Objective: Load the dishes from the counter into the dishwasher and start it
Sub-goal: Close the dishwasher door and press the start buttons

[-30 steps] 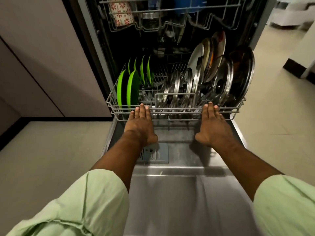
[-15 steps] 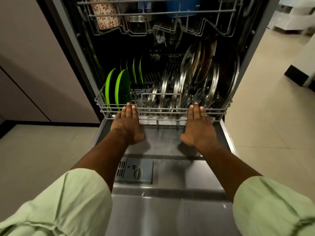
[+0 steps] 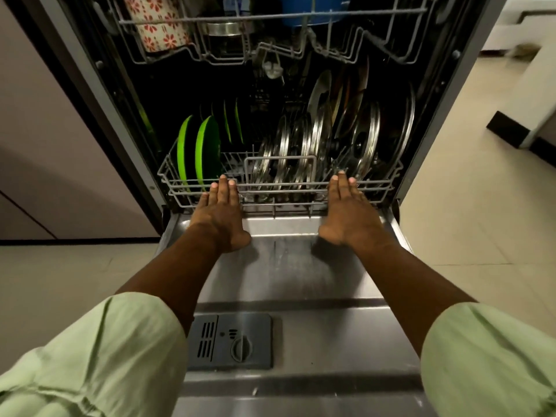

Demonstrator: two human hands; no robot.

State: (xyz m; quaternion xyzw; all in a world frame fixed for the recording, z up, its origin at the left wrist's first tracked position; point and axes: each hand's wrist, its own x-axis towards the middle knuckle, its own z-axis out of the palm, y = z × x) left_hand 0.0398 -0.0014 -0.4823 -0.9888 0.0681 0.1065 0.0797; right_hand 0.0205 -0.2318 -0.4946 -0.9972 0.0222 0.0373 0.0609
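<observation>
Shiny steel lids (image 3: 365,139), glossy green plates (image 3: 207,149) (plastic-looking), coated wire rack (image 3: 388,179).

Pale tiled floor (image 3: 469,236), mauve cabinet panel (image 3: 60,139) left, perhaps white furniture (image 3: 523,94) right.

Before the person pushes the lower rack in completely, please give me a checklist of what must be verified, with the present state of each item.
1. Left hand and right hand flat on the lower rack front, fingers straight: ok.
2. Green plates upright in their slots: ok.
3. Steel lids clear of the upper rack: cannot tell, too dark.
4. Lower rack fully inside: cannot tell.
5. Detergent dispenser lid closed: ok.
</observation>
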